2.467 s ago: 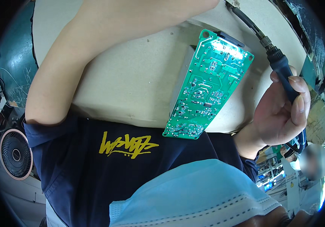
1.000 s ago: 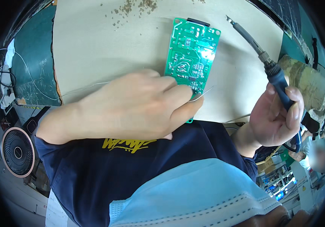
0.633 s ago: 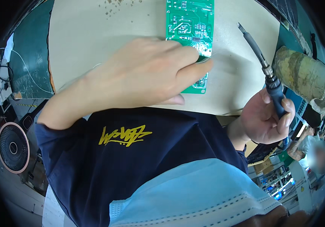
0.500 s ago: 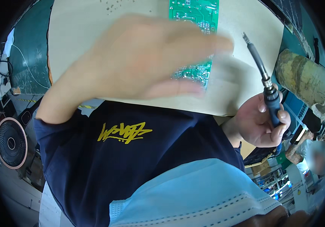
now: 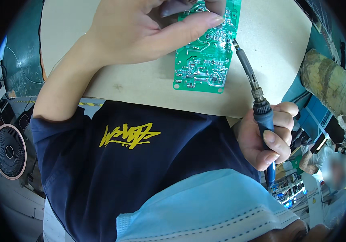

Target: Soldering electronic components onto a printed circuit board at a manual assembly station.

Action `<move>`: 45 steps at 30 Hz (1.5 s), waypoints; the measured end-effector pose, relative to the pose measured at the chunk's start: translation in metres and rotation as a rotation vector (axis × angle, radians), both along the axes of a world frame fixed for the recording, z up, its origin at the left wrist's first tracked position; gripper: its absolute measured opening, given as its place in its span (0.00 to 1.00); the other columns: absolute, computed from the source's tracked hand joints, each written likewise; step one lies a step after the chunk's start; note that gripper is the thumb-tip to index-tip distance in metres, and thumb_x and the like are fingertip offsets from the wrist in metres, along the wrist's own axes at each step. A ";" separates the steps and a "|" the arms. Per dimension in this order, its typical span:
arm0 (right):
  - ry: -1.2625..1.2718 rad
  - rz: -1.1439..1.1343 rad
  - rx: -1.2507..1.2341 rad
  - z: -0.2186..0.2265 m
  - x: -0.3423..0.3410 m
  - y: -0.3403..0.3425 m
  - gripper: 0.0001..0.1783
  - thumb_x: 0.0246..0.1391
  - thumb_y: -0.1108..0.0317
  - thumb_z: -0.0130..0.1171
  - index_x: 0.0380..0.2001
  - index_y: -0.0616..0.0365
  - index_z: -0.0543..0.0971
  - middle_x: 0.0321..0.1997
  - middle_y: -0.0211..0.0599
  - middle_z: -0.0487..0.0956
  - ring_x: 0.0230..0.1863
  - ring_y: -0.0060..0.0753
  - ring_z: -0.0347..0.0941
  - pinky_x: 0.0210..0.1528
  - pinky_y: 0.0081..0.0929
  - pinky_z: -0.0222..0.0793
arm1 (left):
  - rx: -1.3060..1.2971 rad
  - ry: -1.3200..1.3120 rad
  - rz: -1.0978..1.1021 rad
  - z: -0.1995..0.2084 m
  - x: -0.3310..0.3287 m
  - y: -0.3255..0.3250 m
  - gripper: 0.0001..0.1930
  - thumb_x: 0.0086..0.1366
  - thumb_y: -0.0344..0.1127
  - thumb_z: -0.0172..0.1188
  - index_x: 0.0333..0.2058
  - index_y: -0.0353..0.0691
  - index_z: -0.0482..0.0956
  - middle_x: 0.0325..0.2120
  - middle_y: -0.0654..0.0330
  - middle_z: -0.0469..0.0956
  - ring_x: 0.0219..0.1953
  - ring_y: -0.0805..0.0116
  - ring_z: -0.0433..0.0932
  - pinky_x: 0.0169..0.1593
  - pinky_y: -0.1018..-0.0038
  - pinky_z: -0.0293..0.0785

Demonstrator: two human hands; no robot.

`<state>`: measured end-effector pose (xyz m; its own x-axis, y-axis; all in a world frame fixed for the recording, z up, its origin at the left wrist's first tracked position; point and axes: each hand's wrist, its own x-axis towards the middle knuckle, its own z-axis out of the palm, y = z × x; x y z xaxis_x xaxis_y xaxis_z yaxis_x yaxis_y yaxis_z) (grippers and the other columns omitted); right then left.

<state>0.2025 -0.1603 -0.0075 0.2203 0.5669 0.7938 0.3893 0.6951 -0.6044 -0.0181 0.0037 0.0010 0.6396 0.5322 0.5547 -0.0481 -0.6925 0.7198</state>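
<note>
A green circuit board (image 5: 203, 80), dotted with small parts and shiny solder joints, lies on the tan work surface. My right hand (image 5: 269, 133) wraps round the blue-and-black handle of a soldering iron (image 5: 244, 62). Its tip is at the board's right edge; whether it touches cannot be told. Over the far part of the board, my left hand (image 5: 153, 34) has its thumb and forefinger drawn close together in a pinch. Whatever is between those fingertips, if anything, is too small to make out, and the other fingers are partly cut off by the upper edge.
The tan sheet (image 5: 136, 86) ends near my body. To the right stands a rough, stained cylinder (image 5: 328, 86) beside a blue case (image 5: 317, 115). A round fan (image 5: 9, 151) is at the left. Another person (image 5: 322, 165) is in the background at the right.
My left hand has moved away from me toward the board's far part, uncovering its near end. The soldering iron has swung left, bringing its tip to the board's edge.
</note>
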 end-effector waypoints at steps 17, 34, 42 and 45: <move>-0.083 0.048 -0.056 0.002 0.001 0.004 0.22 0.65 0.50 0.44 0.30 0.57 0.74 0.16 0.27 0.60 0.16 0.29 0.61 0.27 0.32 0.49 | 0.133 -0.112 -0.038 -0.010 0.009 0.009 0.05 0.50 0.22 0.64 0.26 0.38 0.78 0.19 0.64 0.73 0.19 0.68 0.65 0.28 0.72 0.60; -0.096 0.072 -0.070 0.002 0.002 0.005 0.23 0.66 0.48 0.44 0.31 0.57 0.75 0.16 0.26 0.60 0.17 0.28 0.61 0.28 0.31 0.49 | 0.126 -0.012 -0.044 -0.006 0.005 0.008 0.06 0.49 0.24 0.66 0.27 0.41 0.79 0.19 0.63 0.71 0.23 0.65 0.67 0.29 0.71 0.61; -0.082 0.056 -0.079 0.002 0.002 0.005 0.21 0.64 0.51 0.45 0.30 0.57 0.75 0.16 0.26 0.60 0.17 0.27 0.60 0.29 0.32 0.48 | 0.173 -0.036 -0.019 -0.007 0.008 0.007 0.07 0.49 0.25 0.66 0.27 0.41 0.79 0.20 0.62 0.71 0.24 0.65 0.67 0.29 0.72 0.61; -0.085 0.067 -0.076 0.002 0.002 0.005 0.21 0.64 0.51 0.46 0.29 0.57 0.75 0.16 0.26 0.60 0.17 0.27 0.60 0.29 0.32 0.48 | 0.156 -0.032 -0.013 -0.006 0.006 0.005 0.07 0.48 0.25 0.66 0.27 0.41 0.79 0.21 0.62 0.71 0.24 0.65 0.67 0.29 0.72 0.61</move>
<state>0.2044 -0.1552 -0.0053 0.1134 0.6370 0.7625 0.3958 0.6749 -0.6227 -0.0119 0.0087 -0.0050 0.6262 0.4299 0.6505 -0.0792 -0.7949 0.6015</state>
